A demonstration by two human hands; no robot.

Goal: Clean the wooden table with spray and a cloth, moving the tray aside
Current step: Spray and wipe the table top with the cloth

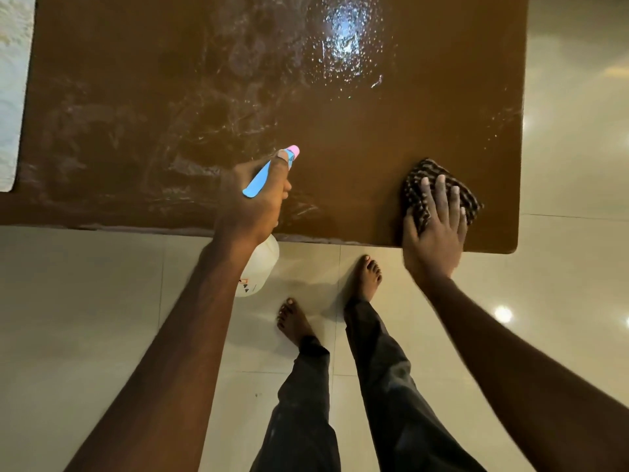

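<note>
Left hand (250, 199): curled round spray bottle (258, 267), nozzle over table (425, 107) near edge
Right hand (435, 226): fingers spread flat on cloth (417, 180), near right corner
Far left: pale slab (13, 97), unclear what
Risk: droplets (343, 39) pooled far right may dry streaky if wiping misses them

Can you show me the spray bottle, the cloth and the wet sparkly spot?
spray bottle (259, 267): head view, on its white body.
cloth (430, 166): head view, on its striped far edge.
wet spot (343, 39): head view, middle of the shiny droplets.
</note>
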